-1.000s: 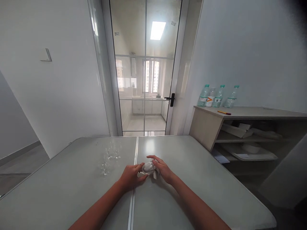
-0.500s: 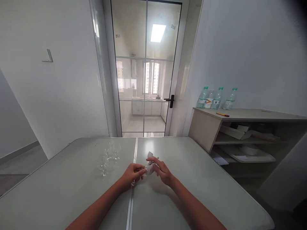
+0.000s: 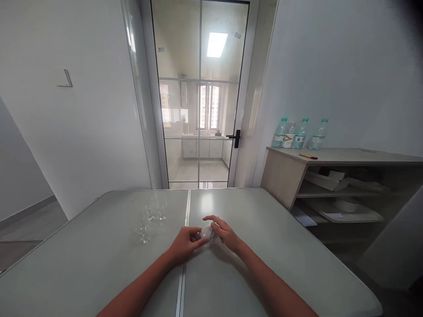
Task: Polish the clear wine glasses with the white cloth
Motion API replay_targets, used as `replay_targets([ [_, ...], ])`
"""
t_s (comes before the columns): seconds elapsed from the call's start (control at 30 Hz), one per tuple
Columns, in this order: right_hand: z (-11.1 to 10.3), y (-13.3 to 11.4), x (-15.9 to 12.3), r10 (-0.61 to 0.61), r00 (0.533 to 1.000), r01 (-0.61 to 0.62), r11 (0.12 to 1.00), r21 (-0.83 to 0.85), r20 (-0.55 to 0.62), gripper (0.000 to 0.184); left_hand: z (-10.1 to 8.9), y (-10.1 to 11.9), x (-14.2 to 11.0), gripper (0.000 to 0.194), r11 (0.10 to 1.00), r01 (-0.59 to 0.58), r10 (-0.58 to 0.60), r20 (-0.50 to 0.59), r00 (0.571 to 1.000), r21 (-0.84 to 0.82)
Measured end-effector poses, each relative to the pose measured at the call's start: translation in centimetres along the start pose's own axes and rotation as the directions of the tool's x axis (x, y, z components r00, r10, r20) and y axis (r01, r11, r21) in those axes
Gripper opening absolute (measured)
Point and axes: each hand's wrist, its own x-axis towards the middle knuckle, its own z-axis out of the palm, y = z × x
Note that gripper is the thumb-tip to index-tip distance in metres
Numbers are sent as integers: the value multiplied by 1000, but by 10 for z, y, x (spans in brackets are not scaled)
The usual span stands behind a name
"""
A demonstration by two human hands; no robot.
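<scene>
My left hand (image 3: 187, 241) is closed around a small clear stemmed glass (image 3: 205, 234), tipped sideways with its bowl toward the right. My right hand (image 3: 225, 233) presses a white cloth (image 3: 212, 230) against the bowl, fingers bent over it and the index finger stretched out. Most of the cloth is hidden under that hand, and the left fingers cover the glass's stem. To the left on the table, several clear stemmed glasses (image 3: 144, 235) stand upright close together.
The pale table (image 3: 264, 264) has a metal seam (image 3: 188, 211) running down its middle. At the right, a wooden shelf unit (image 3: 284, 171) bears plastic bottles (image 3: 299, 136) and a yellow-red pen (image 3: 308, 156). A glass door (image 3: 216, 167) stands beyond the table.
The glass has turned in my left hand, so its stem no longer shows below the fingers. The cloth's upper end, earlier sticking up above my right hand, has dropped out of sight.
</scene>
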Motion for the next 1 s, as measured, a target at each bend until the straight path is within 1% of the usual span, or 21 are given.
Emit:
replay_targets([
  [0.07, -4, -1, 0, -86, 996, 88, 993, -76, 30, 40, 1, 0, 1, 51, 943, 159, -122, 142, 982, -291],
  [0.1, -5, -2, -1, -118, 992, 121, 987, -103, 36, 39, 2, 0, 2, 55, 896, 215, -143, 204, 968, -389],
  [0.13, -6, -2, -1, -147, 988, 151, 980, -131, 34, 39, 3, 0, 3, 58, 862, 239, -142, 241, 960, -447],
  [0.17, -7, -2, -1, -175, 984, 177, 970, -165, 27, 37, 4, -1, 4, 59, 854, 232, -129, 242, 962, -466],
  [0.2, -7, -2, -1, -195, 981, 195, 961, -198, 19, 36, 4, -2, 4, 58, 875, 194, -111, 207, 972, -443],
  [0.23, -7, -2, 0, -203, 979, 199, 954, -222, 5, 36, 5, -4, 4, 55, 920, 132, -85, 140, 987, -370],
  [0.3, -6, 1, 1, -164, 986, 153, 965, -214, -37, 36, 5, -8, 4, 47, 997, -16, 13, -39, 999, -72],
  [0.33, -5, 3, 2, -119, 991, 105, 979, -177, -67, 37, 5, -12, 4, 47, 991, -71, 84, -110, 990, 116],
  [0.37, -3, 5, 4, -63, 993, 51, 991, -124, -100, 38, 6, -15, 3, 49, 952, -104, 152, -149, 977, 289],
  [0.4, -1, 8, 6, -9, 991, 0, 998, -67, -130, 40, 7, -19, 3, 52, 899, -119, 202, -157, 967, 422],
  [0.47, 3, 14, 9, 74, 984, -72, 997, 21, -164, 42, 10, -23, 2, 53, 814, -127, 246, -139, 959, 567],
  [0.5, 4, 15, 10, 101, 981, -94, 994, 46, -168, 42, 11, -24, 2, 53, 794, -130, 251, -126, 960, 593],
  [0.57, 6, 17, 10, 132, 980, -124, 991, 60, -153, 44, 13, -21, 1, 54, 804, -126, 243, -128, 961, 582],
  [0.63, 7, 16, 10, 137, 982, -132, 990, 46, -133, 45, 12, -15, 1, 51, 869, -111, 199, -134, 971, 483],
  [0.67, 6, 14, 10, 131, 983, -127, 991, 36, -130, 45, 11, -12, 1, 49, 915, -95, 157, -130, 979, 392],
  [0.73, 4, 12, 9, 98, 985, -96, 995, 23, -142, 42, 9, -8, 2, 48, 992, -23, 38, -120, 992, 123],
  [0.77, 3, 11, 10, 71, 984, -69, 997, 18, -162, 40, 9, -8, 4, 51, 999, 23, -27, -107, 994, -39],
  [0.83, -1, 9, 10, 11, 976, -10, 1000, 4, -216, 37, 9, -11, 8, 62, 941, 93, -129, -92, 987, -325],
  [0.87, -2, 8, 9, -17, 972, 15, 1000, -14, -233, 36, 10, -13, 10, 65, 901, 106, -158, -90, 983, -421],
  [0.93, -6, 7, 8, -64, 973, 48, 996, -81, -220, 36, 11, -18, 13, 64, 852, 113, -185, -93, 978, -512],
  [1.0, -8, 6, 8, -97, 980, 72, 987, -146, -173, 37, 11, -20, 13, 57, 848, 139, -197, -61, 978, -511],
])
